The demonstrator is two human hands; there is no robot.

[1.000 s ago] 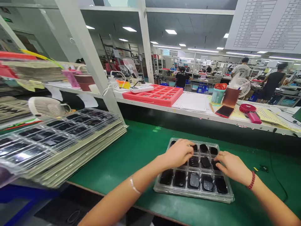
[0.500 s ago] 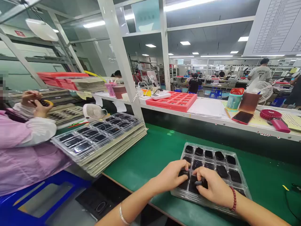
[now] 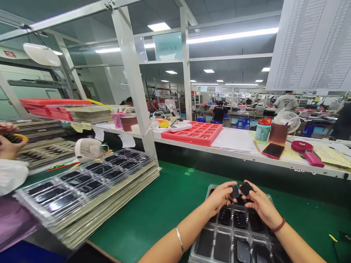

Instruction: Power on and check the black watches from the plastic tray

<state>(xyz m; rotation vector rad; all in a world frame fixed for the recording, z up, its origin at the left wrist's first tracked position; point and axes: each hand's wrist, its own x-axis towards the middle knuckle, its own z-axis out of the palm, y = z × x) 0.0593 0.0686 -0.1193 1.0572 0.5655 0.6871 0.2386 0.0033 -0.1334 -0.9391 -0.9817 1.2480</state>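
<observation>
My left hand [image 3: 221, 197] pinches a small black rounded-square piece [image 3: 234, 192] between thumb and fingers. A similar dark piece [image 3: 246, 188] is gripped by its edges in my right hand [image 3: 261, 206]. Both pieces are held close side by side, above the far part of a clear plastic tray [image 3: 194, 252]. Its compartments hold more black rounded pieces, among them a glossy one [image 3: 243, 251] near the front. My hands hide part of the far row. I cannot make out exactly what the pieces are.
Another filled clear tray [image 3: 52, 215] lies on stacked grey trays [image 3: 117, 199] at left, beside a white fan [image 3: 87, 149]. A co-worker's hand [image 3: 11, 144] shows at far left. The shelf ahead carries a red foam tray [image 3: 203, 133], phone [image 3: 272, 150] and pink handheld fan [image 3: 312, 153].
My hands have left the tray's near compartments and risen towards its far side, each now with a black piece held up. The view has shifted, and the tray sits lower in it.
</observation>
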